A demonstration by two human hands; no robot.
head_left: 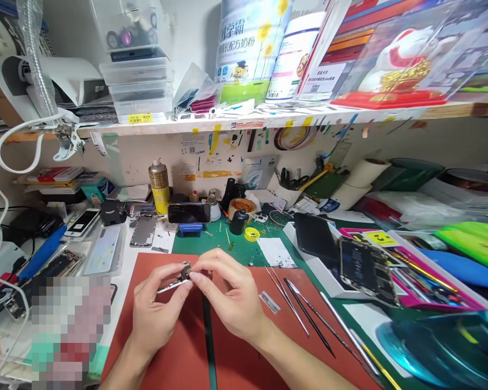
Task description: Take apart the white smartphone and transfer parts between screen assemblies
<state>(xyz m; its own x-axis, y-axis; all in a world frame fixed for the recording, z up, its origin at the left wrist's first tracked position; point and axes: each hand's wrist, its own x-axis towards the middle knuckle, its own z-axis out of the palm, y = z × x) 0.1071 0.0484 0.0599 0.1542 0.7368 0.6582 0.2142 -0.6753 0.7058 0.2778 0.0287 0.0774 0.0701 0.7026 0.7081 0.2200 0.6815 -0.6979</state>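
My left hand (159, 303) grips a small flat phone part (174, 284), silvery along its edge, between thumb and fingers. A small dark piece (185, 271) stands up from it. My right hand (228, 292) meets the left one there, with thumb and index finger pinched at that dark piece. Both hands are above a reddish-brown mat (248, 357). To the right of my right hand lie a little grey blade-like strip (269, 302), metal tweezers (287, 298) and black tweezers (309, 317).
Slim metal rods (344, 330) lie further right. An opened phone (366, 268) rests on a white box beside a pink tray (472, 292) of tools. At the back a phone (189, 213) leans on a blue stand. A crowded shelf (211, 123) overhangs the bench.
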